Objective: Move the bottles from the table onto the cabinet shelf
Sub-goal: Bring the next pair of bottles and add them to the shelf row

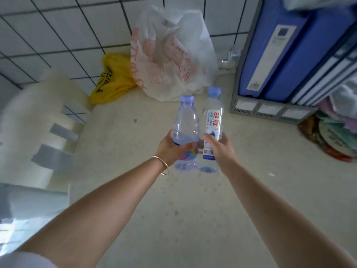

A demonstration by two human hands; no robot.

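Above the pale speckled table (193,219), both hands are raised side by side, each with its grip wrapped tight around a plastic water bottle. The left hand (171,148) closes on the lower middle of a clear bluish-tinted plastic bottle with a lilac cap (185,120) — the thumb crosses the front, over a colourful label, and the fingers are hidden behind. The right hand (218,146) is clamped on a clear plastic bottle with a white label bearing red characters and a pale blue cap (212,120); its thumb presses across the label's lower part, and the fingers curl round the far side. The two bottles stand nearly upright, touching or just beside each other along their sides; I cannot tell which. Their bases show below the hands, and whether they rest on the table or hang just above it is unclear. A thin gold bangle (163,164) circles the left wrist.

Beyond the grips, against the white tiled wall (58,35), slumps a translucent white plastic bag with orange print (170,55), and to its left a crumpled yellow bag with black characters (112,78). Beyond and right of the right grip, blue file folders (286,45) stand in a grey mesh rack (268,110).
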